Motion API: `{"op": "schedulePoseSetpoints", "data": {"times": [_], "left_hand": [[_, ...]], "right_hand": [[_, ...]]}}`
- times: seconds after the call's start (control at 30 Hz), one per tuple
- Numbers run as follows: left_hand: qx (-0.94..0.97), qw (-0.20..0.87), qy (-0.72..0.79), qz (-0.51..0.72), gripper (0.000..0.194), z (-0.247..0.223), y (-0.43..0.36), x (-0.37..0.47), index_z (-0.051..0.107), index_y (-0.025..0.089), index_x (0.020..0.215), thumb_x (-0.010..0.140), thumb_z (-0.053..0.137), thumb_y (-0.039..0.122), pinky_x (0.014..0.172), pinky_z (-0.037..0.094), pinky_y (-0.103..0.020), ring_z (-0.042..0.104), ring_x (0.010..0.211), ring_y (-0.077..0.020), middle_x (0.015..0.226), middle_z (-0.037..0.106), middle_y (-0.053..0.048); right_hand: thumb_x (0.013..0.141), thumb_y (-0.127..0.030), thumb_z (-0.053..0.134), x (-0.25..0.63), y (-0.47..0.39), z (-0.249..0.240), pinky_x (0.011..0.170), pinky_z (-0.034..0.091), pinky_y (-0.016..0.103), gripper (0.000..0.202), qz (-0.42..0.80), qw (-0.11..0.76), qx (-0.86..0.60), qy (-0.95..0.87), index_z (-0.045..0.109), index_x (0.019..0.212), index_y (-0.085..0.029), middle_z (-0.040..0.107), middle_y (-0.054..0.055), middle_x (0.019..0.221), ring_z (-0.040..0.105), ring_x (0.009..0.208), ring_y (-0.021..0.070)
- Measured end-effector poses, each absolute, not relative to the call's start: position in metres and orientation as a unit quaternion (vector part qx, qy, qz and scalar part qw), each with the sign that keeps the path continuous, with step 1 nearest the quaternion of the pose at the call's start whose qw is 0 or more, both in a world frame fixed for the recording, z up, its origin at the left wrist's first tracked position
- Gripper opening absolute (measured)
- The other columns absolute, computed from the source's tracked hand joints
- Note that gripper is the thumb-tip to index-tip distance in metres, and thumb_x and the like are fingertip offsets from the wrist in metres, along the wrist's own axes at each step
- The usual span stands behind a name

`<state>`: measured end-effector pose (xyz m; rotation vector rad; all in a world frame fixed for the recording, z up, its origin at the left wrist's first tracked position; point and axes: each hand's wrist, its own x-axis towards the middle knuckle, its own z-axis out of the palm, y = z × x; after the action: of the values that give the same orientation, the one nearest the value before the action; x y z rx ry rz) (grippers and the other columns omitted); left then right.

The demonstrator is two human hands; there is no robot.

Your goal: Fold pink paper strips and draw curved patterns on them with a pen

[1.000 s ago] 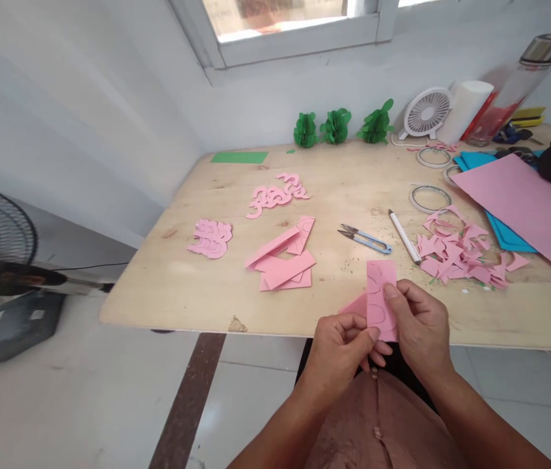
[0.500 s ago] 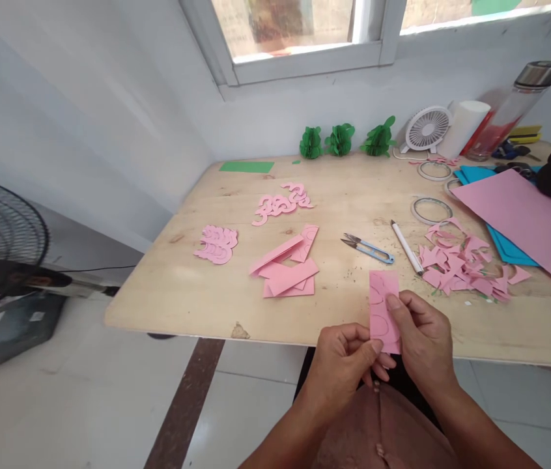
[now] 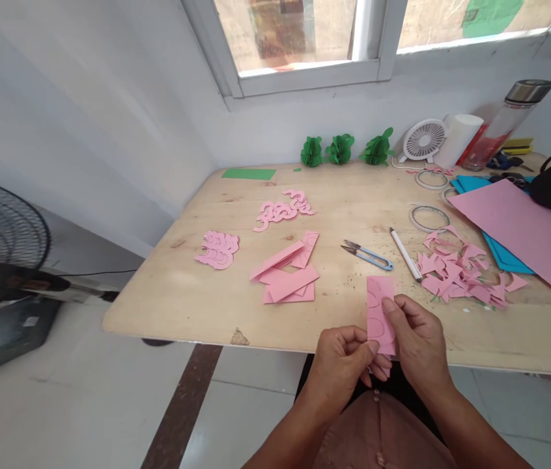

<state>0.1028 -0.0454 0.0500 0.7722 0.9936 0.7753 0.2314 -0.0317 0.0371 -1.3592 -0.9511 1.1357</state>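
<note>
Both hands grip one pink paper strip (image 3: 376,312) with curved outlines drawn on it, held upright over the table's front edge. My left hand (image 3: 341,361) pinches its lower left corner, some fingers behind it. On the right side, my right hand (image 3: 417,332) presses its thumb on the strip's face, with the other fingers behind. Just beyond the strip lie blue-handled thread snips (image 3: 368,255) and a white pen (image 3: 405,255). Folded pink paper strips (image 3: 290,281) are heaped to the left. Farther left are cut pink scalloped shapes (image 3: 217,249), and behind them pink curved pieces (image 3: 282,210).
Pink paper scraps (image 3: 456,270) lie at right, near tape rolls (image 3: 430,219) and a large pink sheet (image 3: 514,228) over blue sheets (image 3: 505,254). Green paper shapes (image 3: 340,150), a small white fan (image 3: 424,141) and a bottle (image 3: 505,124) stand along the wall.
The view has tipped slightly upward, so the table things sit a little lower in the picture. Both hands keep their hold on the pink strip, with hardly any movement.
</note>
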Motion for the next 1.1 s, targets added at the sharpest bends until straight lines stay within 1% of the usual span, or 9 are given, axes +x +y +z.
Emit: {"op": "schedulePoseSetpoints", "data": {"times": [0.13, 0.53, 0.7, 0.97, 1.1], "left_hand": [[0.351, 0.741, 0.455, 0.346, 0.037, 0.0488, -0.0448, 0.1030, 0.063, 0.013, 0.069, 0.074, 0.072, 0.049, 0.048, 0.038, -0.019, 0.062, 0.053, -0.0121, 0.065, 0.072, -0.009], [0.349, 0.740, 0.461, 0.344, 0.037, 0.0478, -0.0449, 0.1039, 0.064, 0.013, 0.069, 0.072, 0.072, 0.049, 0.048, 0.038, -0.019, 0.062, 0.052, -0.0120, 0.065, 0.072, -0.010], [0.346, 0.742, 0.463, 0.342, 0.039, 0.0465, -0.0447, 0.1041, 0.063, 0.013, 0.069, 0.071, 0.072, 0.051, 0.047, 0.038, -0.020, 0.062, 0.052, -0.0125, 0.066, 0.072, -0.010], [0.345, 0.741, 0.463, 0.344, 0.034, 0.0491, -0.0458, 0.1035, 0.064, 0.013, 0.069, 0.072, 0.071, 0.046, 0.047, 0.038, -0.019, 0.061, 0.051, -0.0117, 0.066, 0.072, -0.010], [0.348, 0.739, 0.462, 0.346, 0.036, 0.0497, -0.0463, 0.1036, 0.064, 0.013, 0.069, 0.072, 0.072, 0.048, 0.047, 0.038, -0.020, 0.062, 0.051, -0.0123, 0.067, 0.072, -0.010]], "right_hand": [[0.081, -0.052, 0.066, 0.2326, -0.0305, 0.0344, 0.036, 0.030, 0.019, 0.040, 0.477, 0.536, -0.571, -0.398, 0.050, 0.064, -0.019, 0.043, -0.007, 0.048, 0.036, 0.040, 0.0072], [0.080, -0.054, 0.067, 0.2310, -0.0300, 0.0341, 0.034, 0.028, 0.020, 0.041, 0.473, 0.536, -0.579, -0.393, 0.050, 0.064, -0.020, 0.043, -0.007, 0.047, 0.035, 0.039, 0.0073], [0.080, -0.054, 0.067, 0.2317, -0.0306, 0.0319, 0.034, 0.028, 0.020, 0.042, 0.478, 0.534, -0.577, -0.391, 0.048, 0.063, -0.020, 0.042, -0.007, 0.048, 0.035, 0.039, 0.0072], [0.083, -0.052, 0.065, 0.2322, -0.0320, 0.0324, 0.034, 0.028, 0.020, 0.040, 0.486, 0.534, -0.570, -0.392, 0.049, 0.065, -0.020, 0.043, -0.007, 0.047, 0.035, 0.039, 0.0072], [0.081, -0.054, 0.066, 0.2314, -0.0324, 0.0335, 0.034, 0.028, 0.020, 0.042, 0.485, 0.537, -0.571, -0.389, 0.049, 0.064, -0.020, 0.042, -0.007, 0.048, 0.035, 0.039, 0.0072]]}}
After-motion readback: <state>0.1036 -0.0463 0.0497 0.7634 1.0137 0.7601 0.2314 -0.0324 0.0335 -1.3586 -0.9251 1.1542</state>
